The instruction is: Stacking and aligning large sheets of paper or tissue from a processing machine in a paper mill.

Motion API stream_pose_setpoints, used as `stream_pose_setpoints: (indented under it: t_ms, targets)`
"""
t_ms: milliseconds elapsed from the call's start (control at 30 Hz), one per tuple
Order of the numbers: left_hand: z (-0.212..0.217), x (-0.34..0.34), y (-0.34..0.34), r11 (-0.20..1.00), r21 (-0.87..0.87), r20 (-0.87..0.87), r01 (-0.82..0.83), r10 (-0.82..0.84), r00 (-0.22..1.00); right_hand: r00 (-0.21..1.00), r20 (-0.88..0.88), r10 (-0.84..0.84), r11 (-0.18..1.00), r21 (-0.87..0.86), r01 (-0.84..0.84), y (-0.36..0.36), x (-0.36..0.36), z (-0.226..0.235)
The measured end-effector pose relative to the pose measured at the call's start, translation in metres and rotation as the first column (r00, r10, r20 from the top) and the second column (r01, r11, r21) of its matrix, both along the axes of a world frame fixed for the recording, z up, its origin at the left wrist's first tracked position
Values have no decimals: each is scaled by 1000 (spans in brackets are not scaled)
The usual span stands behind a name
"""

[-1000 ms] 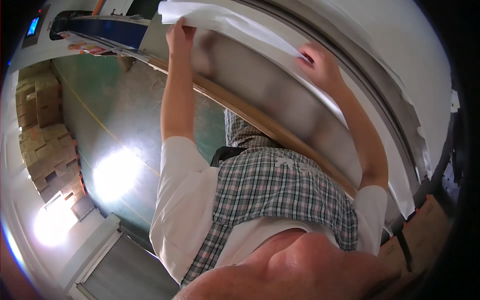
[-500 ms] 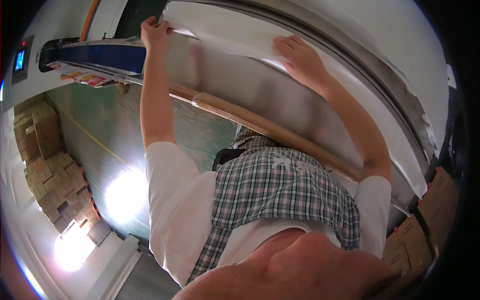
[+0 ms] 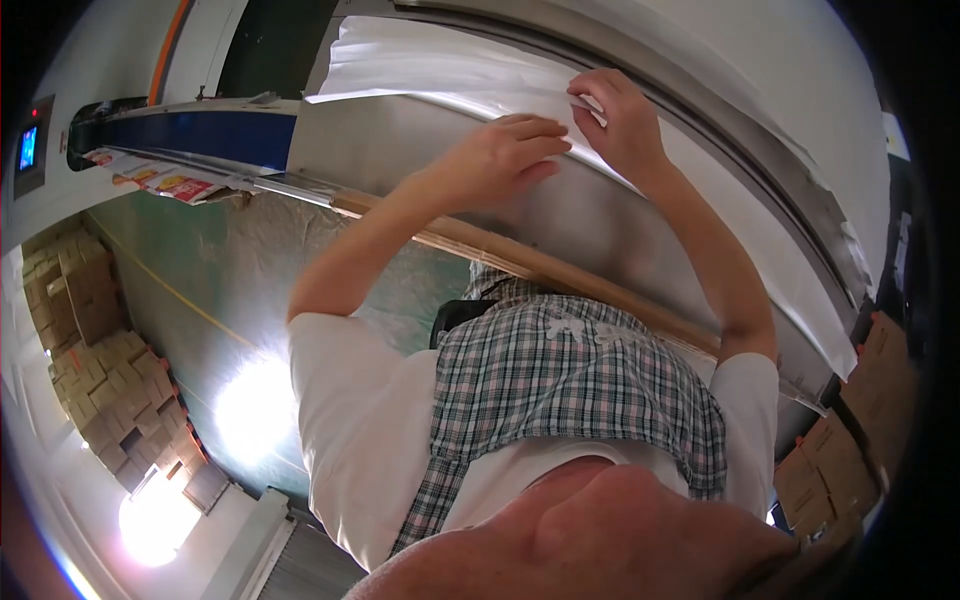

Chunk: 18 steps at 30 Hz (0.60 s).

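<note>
A long white sheet (image 3: 440, 65) lies along the metal machine, with a loose, slightly rippled left end. Its near edge curves over a smooth grey metal surface (image 3: 350, 135). My right hand (image 3: 625, 125) is at this edge, thumb and fingers curled closed around a bit of the sheet. Just left of it, my left hand (image 3: 505, 160) hovers over the metal surface close to the edge. Its fingers point right and the thumb stands apart, with nothing seen in it.
A brown cardboard-coloured bar (image 3: 490, 250) runs along the machine's front, against my checked apron (image 3: 570, 390). A blue panel (image 3: 205, 135) and a small lit screen (image 3: 28, 148) are at the left. Stacked cartons (image 3: 120, 400) stand on the left, more cartons (image 3: 825, 470) at right.
My left hand has let go of the sheet's far left corner and come right, beside my right hand. The sheet's left end now hangs loose and rippled. My right hand has shifted slightly.
</note>
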<state>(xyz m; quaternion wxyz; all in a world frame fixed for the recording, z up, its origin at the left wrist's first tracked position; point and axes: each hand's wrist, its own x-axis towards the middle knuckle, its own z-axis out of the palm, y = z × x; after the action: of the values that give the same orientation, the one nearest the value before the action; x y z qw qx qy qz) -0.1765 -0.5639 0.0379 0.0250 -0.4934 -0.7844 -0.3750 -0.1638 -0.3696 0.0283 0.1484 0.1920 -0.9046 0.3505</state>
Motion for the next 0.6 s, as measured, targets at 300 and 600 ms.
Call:
stream_pose_setpoints:
  t_ms: [300,600]
  targets:
    - [-65,-91,-98,738,-375,-495,-560,352,795,978,-168,127,960,271,-78,-21,-5,-21]
    - [19,-112,-73,840,-149,-272,-522,473,838,981,-96,166,958,250,-137,-18,-5,-40]
